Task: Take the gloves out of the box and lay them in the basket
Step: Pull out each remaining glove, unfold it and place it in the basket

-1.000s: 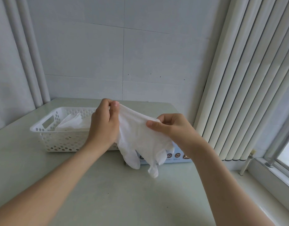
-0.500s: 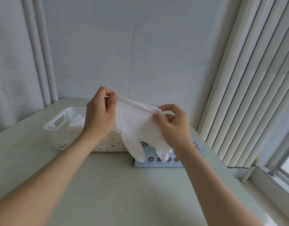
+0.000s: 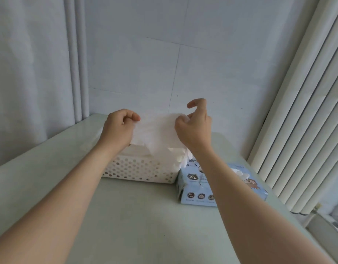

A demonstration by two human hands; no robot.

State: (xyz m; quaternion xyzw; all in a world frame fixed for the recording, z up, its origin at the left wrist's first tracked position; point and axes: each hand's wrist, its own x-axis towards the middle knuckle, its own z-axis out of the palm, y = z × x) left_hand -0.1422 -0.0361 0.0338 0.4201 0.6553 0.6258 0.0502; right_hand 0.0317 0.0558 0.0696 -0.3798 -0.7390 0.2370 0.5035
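Observation:
A thin white glove [image 3: 156,132] is stretched between my two hands above the white perforated basket [image 3: 137,170]. My left hand [image 3: 119,128] pinches its left edge with closed fingers. My right hand [image 3: 193,128] grips the right edge, its index finger lifted free. The glove's fingers hang down into the basket, where more white gloves [image 3: 173,159] lie. The pale blue glove box [image 3: 194,187], marked XL, lies flat just right of the basket, partly behind my right forearm, with a glove [image 3: 240,173] poking from its top opening.
The pale green table [image 3: 135,225] fills the foreground. A tiled wall [image 3: 145,63] stands behind the basket, a curtain [image 3: 31,73] on the left. Vertical blinds [image 3: 307,121] and a window sill [image 3: 326,231] border the table on the right.
Both hands have carried the glove away from me and leftward, from in front of the box to above the basket. The view has shifted, so basket and box sit closer.

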